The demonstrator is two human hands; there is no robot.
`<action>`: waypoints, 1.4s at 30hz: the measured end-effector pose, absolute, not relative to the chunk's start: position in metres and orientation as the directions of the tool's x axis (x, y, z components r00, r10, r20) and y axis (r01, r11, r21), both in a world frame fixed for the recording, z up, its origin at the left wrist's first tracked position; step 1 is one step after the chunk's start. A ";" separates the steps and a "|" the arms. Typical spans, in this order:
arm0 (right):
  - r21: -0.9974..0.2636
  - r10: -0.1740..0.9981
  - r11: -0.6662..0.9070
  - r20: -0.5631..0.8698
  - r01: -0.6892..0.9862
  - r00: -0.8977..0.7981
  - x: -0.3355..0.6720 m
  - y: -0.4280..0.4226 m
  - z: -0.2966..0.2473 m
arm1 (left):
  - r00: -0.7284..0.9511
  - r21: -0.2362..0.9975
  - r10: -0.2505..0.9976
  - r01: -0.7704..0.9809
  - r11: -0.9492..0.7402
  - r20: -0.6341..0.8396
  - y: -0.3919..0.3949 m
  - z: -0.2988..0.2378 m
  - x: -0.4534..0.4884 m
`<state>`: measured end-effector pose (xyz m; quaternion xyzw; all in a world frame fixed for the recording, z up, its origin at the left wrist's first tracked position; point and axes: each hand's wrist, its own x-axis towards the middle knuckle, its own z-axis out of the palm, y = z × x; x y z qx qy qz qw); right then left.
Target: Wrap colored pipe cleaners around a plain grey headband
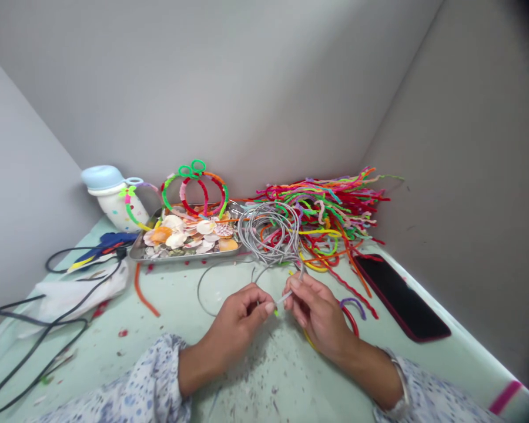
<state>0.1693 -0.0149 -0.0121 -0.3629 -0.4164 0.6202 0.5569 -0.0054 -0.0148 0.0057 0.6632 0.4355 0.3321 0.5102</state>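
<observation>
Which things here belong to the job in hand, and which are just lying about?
Seemingly in the job:
light-grey strand, between left hand and right hand
grey wire coil, just beyond

Seemingly lying about:
phone
bottle
black cable
shells and fuzzy craft stems, untouched, though possibly supplies

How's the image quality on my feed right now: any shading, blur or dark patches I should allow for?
Head view: the right wall looks darker than the left wall, and the upper right corner fades to black; head view: fine detail is soft, including the thin gray piece between the left hand and right hand.
</observation>
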 end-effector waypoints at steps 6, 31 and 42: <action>-0.928 0.994 -0.034 0.008 -0.370 -0.112 0.169 -0.016 -0.012 | 0.409 0.975 0.912 0.210 -0.068 -0.024 -0.016 0.007 -0.004; -0.936 0.993 -0.057 -0.018 -0.347 -0.115 0.166 -0.017 -0.008 | 0.340 0.813 0.905 0.431 -0.391 0.255 -0.025 0.007 0.000; -0.924 0.991 -0.062 -0.013 -0.377 -0.133 0.166 -0.017 -0.008 | 0.310 0.776 0.905 0.476 -0.414 0.292 -0.030 0.008 0.000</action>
